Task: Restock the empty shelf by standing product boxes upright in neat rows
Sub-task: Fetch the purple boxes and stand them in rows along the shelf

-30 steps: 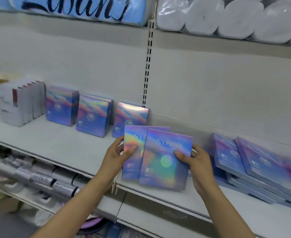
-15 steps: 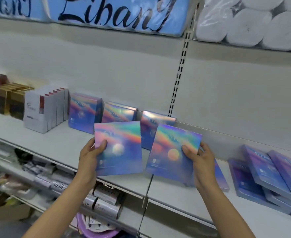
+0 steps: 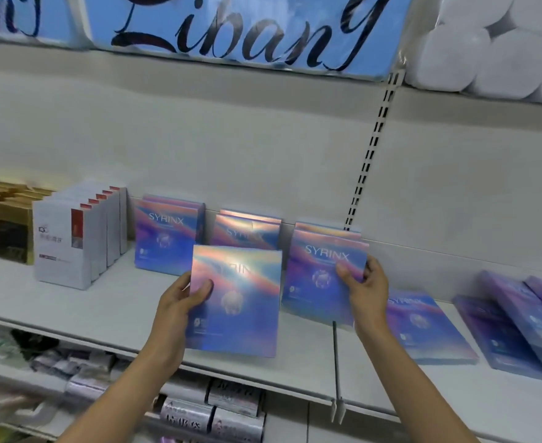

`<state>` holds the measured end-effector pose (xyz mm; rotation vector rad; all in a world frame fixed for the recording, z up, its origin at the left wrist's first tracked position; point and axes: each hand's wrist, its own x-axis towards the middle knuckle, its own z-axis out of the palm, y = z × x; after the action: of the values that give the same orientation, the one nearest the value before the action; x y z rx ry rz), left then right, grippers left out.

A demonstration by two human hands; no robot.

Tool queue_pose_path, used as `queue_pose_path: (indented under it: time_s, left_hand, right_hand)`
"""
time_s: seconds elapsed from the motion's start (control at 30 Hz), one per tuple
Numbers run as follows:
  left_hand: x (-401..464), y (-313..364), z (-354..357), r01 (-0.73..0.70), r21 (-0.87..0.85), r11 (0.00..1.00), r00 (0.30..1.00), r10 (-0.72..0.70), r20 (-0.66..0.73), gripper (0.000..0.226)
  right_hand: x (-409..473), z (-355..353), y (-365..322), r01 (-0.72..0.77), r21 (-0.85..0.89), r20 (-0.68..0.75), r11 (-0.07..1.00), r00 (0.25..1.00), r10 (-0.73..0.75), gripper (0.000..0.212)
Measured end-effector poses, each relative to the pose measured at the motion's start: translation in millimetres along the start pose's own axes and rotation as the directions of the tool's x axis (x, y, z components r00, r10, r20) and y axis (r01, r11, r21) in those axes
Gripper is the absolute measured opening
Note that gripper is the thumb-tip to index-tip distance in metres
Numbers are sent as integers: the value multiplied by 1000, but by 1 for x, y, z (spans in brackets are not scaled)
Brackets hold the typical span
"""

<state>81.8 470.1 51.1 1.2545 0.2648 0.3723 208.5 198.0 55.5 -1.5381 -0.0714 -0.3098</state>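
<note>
Head view, white shelf (image 3: 81, 311) across the middle of the frame. Left hand (image 3: 180, 302) at lower centre grips a shiny blue-purple box (image 3: 240, 308) by its left edge, thumb on the front face, other fingers hidden behind it; the box is upright, facing the camera, in front of the shelf's front edge. Right hand (image 3: 363, 287), right of centre, grips a second box (image 3: 322, 276) at its upper right corner, thumb on the front, fingers curled round the edge; this box reads "SYRINX", tilts a little, and sits just in front of a standing pair of boxes (image 3: 327, 230) against the back wall. Cannot tell whether its lower edge touches the shelf. Two more standing groups at the back wall: one left of centre (image 3: 167, 235), one partly hidden behind the left-hand box (image 3: 247, 228). One box lies flat (image 3: 423, 324) on the shelf just right of the right wrist; a slanted pile of flat boxes (image 3: 518, 321) at the far right. At the left, a row of white cartons (image 3: 71, 238) standing upright, then gold-and-dark cartons (image 3: 4, 225) at the frame edge. Upper frame: blue packs with black script (image 3: 231, 30) and white rolls (image 3: 493, 46) on the shelf above. Lower frame: foil-wrapped rolls (image 3: 212, 410) on the shelf below.
</note>
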Motion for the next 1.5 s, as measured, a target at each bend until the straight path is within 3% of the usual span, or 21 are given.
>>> queue_pose_path:
  time_s: [0.1,0.17,0.23,0.3,0.53,0.73,1.13,1.37,1.5]
  left_hand:
    - [4,2,-5,25,-31,999,999,-23,49,35]
    - [6,0,-9,42,-57,998,997,-37,73,43]
    - [8,-2,-13,56,-72,996,994,-49,96,46]
    - [12,-6,-15,70,-82,994,991,-60,118,52]
    - [20,-14,-12,102,-117,988,987,-86,132,38]
    - [27,-21,-8,123,-94,988,985,-110,131,36]
    - [37,-30,9,141,-43,989,976,-132,174,40]
    - [70,-7,-47,56,-56,997,996,-51,78,27]
    - [102,12,-98,-5,-47,999,1000,6,8,41]
  right_hand:
    - [3,10,12,101,-238,-67,966,991,-120,35]
    - [3,12,25,93,-344,-68,934,990,-124,53]
    - [3,13,33,54,-323,-25,945,998,-65,81]
    - [3,15,36,55,-279,22,959,998,-51,92]
    - [14,24,44,61,-215,60,975,997,-50,81]
    - [19,20,50,43,-254,47,966,998,-33,84]
    - [18,8,34,27,-398,72,917,997,2,67]
    - [7,2,42,48,-382,7,923,999,-49,53]
    - [8,7,43,49,-408,-16,912,998,-61,51]
